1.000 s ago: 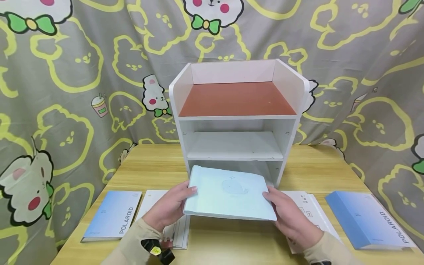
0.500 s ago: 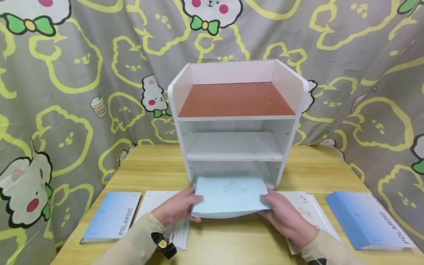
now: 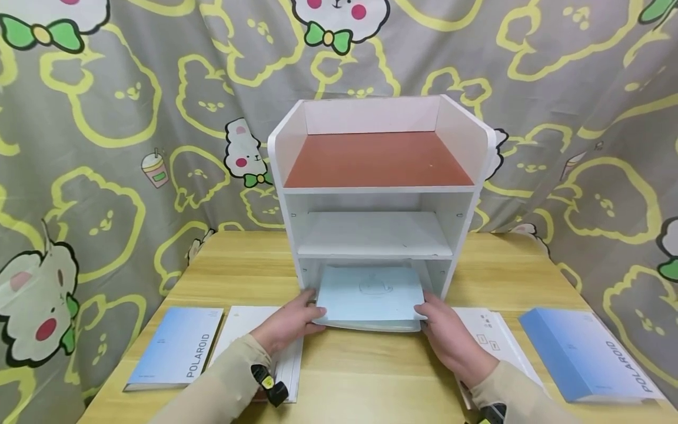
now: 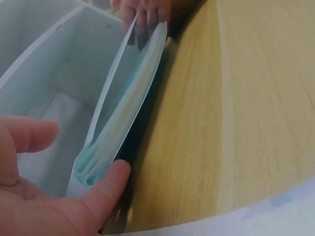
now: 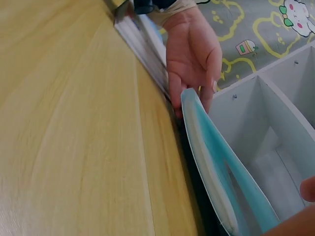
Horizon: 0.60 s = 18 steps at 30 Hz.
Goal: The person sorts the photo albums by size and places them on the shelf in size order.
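The blue book (image 3: 371, 297) is at the lowest opening of the white shelf (image 3: 378, 159); its far part lies inside, and its near part sticks out over the counter (image 3: 365, 377). On the cover there is a small, faint drawing. The left hand (image 3: 288, 324) holds the left near corner, thumb above and fingers below, and the right hand (image 3: 455, 344) holds the right near corner in the same manner. How firmly the thumbs press, I cannot tell. In both wrist views the cover stands a little apart from the pages. To the left lie white booklets (image 3: 259, 321), partly hidden by the left arm, and farther left a thin Polaroid album (image 3: 177, 347). To the right lie white folders (image 3: 489, 338), partly behind the right hand, and farther right a thick Polaroid album (image 3: 588, 353). Behind the shelf hangs a grey curtain (image 3: 124, 123) with yellow outlines.
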Each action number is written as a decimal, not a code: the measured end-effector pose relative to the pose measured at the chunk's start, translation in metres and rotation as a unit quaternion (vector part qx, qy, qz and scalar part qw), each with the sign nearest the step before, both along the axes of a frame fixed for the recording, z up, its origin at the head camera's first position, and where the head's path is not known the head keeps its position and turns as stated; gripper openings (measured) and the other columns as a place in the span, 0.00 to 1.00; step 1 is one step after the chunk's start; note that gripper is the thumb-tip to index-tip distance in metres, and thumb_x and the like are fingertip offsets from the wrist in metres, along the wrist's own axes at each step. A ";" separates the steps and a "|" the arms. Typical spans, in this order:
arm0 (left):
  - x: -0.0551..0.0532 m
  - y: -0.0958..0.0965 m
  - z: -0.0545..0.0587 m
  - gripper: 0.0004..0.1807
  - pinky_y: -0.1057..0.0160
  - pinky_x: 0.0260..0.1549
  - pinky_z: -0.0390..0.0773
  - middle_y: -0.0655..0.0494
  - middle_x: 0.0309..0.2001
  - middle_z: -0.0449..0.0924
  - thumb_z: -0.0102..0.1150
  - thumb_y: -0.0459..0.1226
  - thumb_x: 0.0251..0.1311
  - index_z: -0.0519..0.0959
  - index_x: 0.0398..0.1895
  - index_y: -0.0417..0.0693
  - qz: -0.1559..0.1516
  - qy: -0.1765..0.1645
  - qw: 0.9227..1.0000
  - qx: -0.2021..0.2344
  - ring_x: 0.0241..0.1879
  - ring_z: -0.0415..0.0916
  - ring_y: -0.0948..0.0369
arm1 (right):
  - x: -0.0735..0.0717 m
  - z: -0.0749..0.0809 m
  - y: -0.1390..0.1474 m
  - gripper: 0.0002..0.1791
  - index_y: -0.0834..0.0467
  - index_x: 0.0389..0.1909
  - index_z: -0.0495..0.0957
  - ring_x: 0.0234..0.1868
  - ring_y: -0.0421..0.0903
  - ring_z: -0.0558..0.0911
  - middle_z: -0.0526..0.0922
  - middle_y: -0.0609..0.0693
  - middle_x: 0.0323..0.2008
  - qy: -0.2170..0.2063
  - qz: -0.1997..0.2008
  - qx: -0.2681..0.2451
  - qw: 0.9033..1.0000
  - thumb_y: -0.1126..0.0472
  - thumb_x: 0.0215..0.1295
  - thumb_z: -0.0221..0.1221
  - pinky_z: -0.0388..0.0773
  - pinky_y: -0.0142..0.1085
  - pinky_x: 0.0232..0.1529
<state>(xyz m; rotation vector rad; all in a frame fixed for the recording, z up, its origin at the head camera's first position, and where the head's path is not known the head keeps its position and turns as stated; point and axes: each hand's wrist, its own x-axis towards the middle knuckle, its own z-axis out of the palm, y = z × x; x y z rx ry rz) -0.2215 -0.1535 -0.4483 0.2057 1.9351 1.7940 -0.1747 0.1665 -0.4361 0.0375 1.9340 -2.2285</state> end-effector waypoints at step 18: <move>0.018 -0.005 0.028 0.37 0.40 0.67 0.64 0.36 0.73 0.62 0.56 0.47 0.72 0.58 0.77 0.38 -0.059 0.208 0.934 -0.283 0.71 0.62 0.41 | 0.001 0.023 0.010 0.25 0.64 0.72 0.66 0.67 0.57 0.72 0.70 0.62 0.69 0.106 0.062 0.189 0.974 0.62 0.77 0.49 0.64 0.51 0.70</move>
